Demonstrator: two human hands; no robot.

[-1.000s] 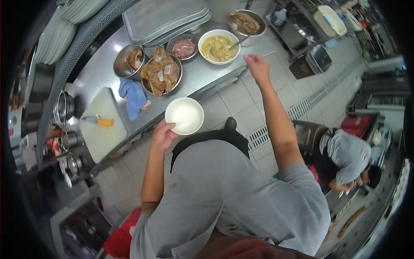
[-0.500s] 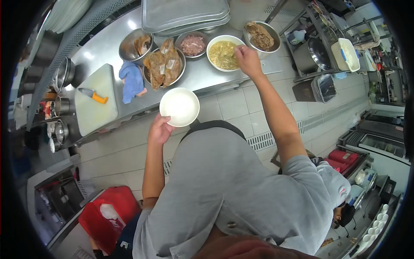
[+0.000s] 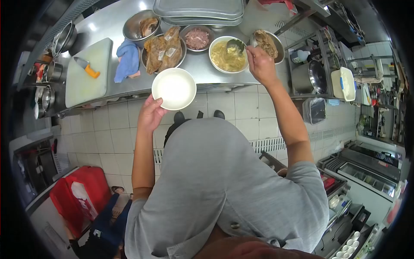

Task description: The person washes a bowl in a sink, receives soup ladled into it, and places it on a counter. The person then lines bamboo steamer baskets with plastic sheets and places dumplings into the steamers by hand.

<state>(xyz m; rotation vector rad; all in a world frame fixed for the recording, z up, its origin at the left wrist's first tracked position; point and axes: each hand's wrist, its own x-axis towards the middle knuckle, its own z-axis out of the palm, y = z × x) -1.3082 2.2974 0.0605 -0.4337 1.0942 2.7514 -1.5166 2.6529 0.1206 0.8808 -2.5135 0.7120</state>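
My left hand holds a small white bowl by its near rim, in front of the counter edge. The inside of that bowl looks plain white. My right hand is closed round the handle of a ladle. The ladle's head is in a larger white bowl of yellowish soup with shreds in it. To the left of the soup are a metal bowl of pink shredded meat and another with large browned pieces of meat. At the right is a metal bowl of brown meat.
On the steel counter lie a blue cloth, a cutting board with an orange-handled knife, and stacked metal trays. A shelf rack and a bin stand at right. Another person is at lower left, near red containers.
My right hand has reached to the soup bowl and taken hold of the ladle, whose head is now raised near the bowl's rim. The view has turned, and the small bowl remains in my left hand.
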